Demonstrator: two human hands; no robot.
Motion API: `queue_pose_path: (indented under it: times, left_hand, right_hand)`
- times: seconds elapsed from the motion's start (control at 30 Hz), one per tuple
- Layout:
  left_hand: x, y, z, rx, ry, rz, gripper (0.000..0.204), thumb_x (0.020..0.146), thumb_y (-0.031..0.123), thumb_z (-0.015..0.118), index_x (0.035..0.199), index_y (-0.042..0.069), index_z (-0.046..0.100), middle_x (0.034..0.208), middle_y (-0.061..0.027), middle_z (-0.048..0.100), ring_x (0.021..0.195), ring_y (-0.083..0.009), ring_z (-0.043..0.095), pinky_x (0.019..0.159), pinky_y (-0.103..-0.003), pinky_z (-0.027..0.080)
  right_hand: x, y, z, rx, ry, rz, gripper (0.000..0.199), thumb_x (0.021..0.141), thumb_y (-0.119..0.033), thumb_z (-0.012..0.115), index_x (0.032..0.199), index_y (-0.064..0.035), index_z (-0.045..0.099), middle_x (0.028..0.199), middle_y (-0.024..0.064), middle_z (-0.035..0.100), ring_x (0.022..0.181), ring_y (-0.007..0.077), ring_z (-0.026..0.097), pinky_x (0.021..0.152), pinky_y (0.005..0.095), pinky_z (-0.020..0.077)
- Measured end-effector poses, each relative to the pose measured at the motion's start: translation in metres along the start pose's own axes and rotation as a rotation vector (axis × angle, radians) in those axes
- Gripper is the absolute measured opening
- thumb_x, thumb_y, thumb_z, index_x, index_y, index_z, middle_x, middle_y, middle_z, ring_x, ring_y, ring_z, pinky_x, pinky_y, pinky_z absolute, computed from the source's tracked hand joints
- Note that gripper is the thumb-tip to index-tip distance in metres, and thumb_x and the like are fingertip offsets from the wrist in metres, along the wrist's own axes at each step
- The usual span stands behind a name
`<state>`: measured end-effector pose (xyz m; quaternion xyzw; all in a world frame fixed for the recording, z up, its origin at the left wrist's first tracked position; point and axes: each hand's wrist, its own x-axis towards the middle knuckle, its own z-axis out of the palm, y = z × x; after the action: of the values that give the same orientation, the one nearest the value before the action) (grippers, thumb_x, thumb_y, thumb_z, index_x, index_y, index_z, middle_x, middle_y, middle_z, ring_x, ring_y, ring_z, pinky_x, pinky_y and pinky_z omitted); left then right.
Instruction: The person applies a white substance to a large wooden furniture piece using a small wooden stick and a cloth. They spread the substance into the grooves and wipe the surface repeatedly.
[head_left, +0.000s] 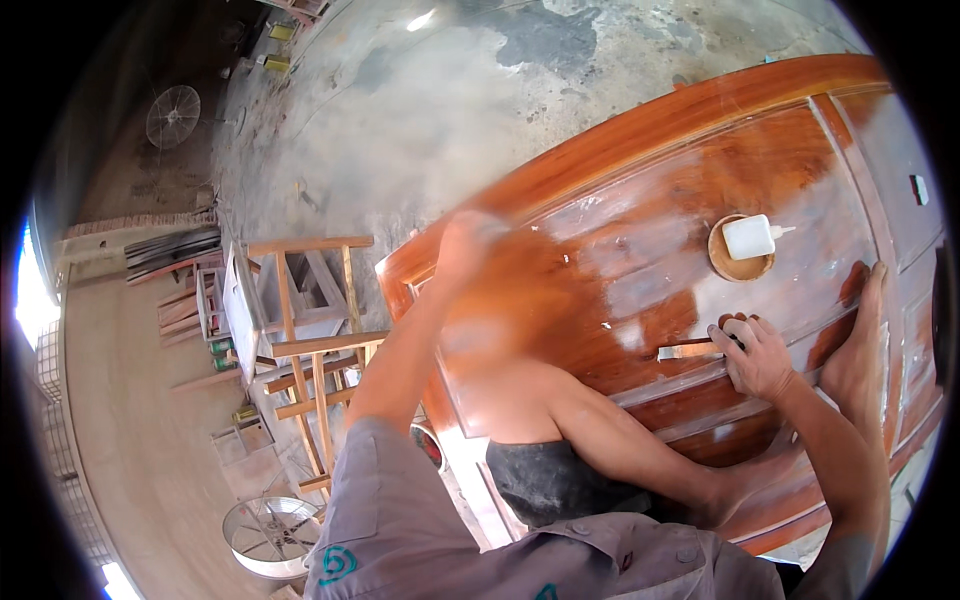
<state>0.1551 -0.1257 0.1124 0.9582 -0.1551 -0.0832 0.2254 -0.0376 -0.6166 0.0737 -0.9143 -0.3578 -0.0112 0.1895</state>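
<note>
I sit on a large reddish-brown wooden door-like panel (545, 300) with raised mouldings and whitish dusty patches. My right hand (757, 362) is closed around a putty knife (690, 350), its flat blade pointing left, low over the surface or touching it. Beyond that hand, a round tan bowl (738, 268) has a white squeeze bottle (750, 237) with a thin nozzle lying across it. My left hand (470, 240) is at the panel's far left edge. Its fingers are blurred, so their shape and any hold stay unclear.
My bent legs and bare feet rest on the panel. To the left are wooden frames (318, 400), stacked lumber (175, 250) and a round metal fan (270, 537). Another fan (173, 117) stands farther off. Stained concrete floor (400, 130) lies beyond the panel.
</note>
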Motion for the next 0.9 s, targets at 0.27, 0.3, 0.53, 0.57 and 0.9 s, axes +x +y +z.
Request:
queue_pose_path:
  times: [0.27, 0.3, 0.53, 0.57, 0.9]
  left_hand:
    - [0.017, 0.005, 0.021, -0.047, 0.017, 0.185, 0.015, 0.094, 0.012, 0.073, 0.105, 0.002, 0.075, 0.105, -0.013, 0.072, 0.1, -0.0283, 0.068, 0.089, -0.038, 0.053]
    - [0.023, 0.008, 0.022, -0.061, 0.016, 0.179, 0.014, 0.094, 0.011, 0.072, 0.105, 0.001, 0.075, 0.105, -0.0131, 0.072, 0.099, -0.0283, 0.068, 0.089, -0.038, 0.053]
    - [0.013, 0.025, 0.012, 0.043, -0.028, 0.192, 0.013, 0.094, 0.008, 0.071, 0.105, 0.001, 0.074, 0.103, -0.0146, 0.072, 0.099, -0.0301, 0.068, 0.089, -0.039, 0.053]
    - [0.019, 0.021, 0.02, 0.011, -0.026, 0.231, 0.013, 0.094, 0.008, 0.071, 0.105, 0.001, 0.074, 0.103, -0.0148, 0.072, 0.1, -0.0306, 0.068, 0.089, -0.039, 0.053]
    - [0.063, 0.069, 0.041, -0.061, -0.024, 0.112, 0.014, 0.09, 0.004, 0.071, 0.102, 0.001, 0.076, 0.103, -0.0169, 0.073, 0.101, -0.0348, 0.068, 0.09, -0.042, 0.054]
  right_hand:
    - [0.004, 0.003, -0.003, 0.019, 0.037, -0.022, 0.057, 0.074, -0.01, 0.07, 0.13, -0.0079, 0.06, 0.116, 0.0105, 0.056, 0.104, 0.0303, 0.06, 0.089, 0.0424, 0.0514]
    - [0.004, 0.006, -0.001, 0.017, 0.03, -0.015, 0.057, 0.074, -0.01, 0.07, 0.13, -0.0078, 0.06, 0.116, 0.0105, 0.056, 0.104, 0.0306, 0.06, 0.089, 0.0427, 0.0516]
    - [0.001, 0.006, -0.003, 0.04, 0.046, 0.011, 0.057, 0.075, -0.007, 0.068, 0.132, -0.0084, 0.061, 0.111, 0.011, 0.056, 0.095, 0.0307, 0.06, 0.087, 0.0447, 0.0514]
    - [0.0, 0.005, 0.0, 0.045, 0.049, 0.016, 0.057, 0.075, -0.007, 0.069, 0.132, -0.0083, 0.061, 0.111, 0.0111, 0.056, 0.095, 0.0307, 0.06, 0.087, 0.0447, 0.0516]
    - [0.002, 0.005, -0.005, 0.022, 0.046, -0.005, 0.057, 0.075, -0.014, 0.072, 0.131, -0.0086, 0.061, 0.114, 0.0074, 0.057, 0.101, 0.0271, 0.06, 0.088, 0.0405, 0.0517]
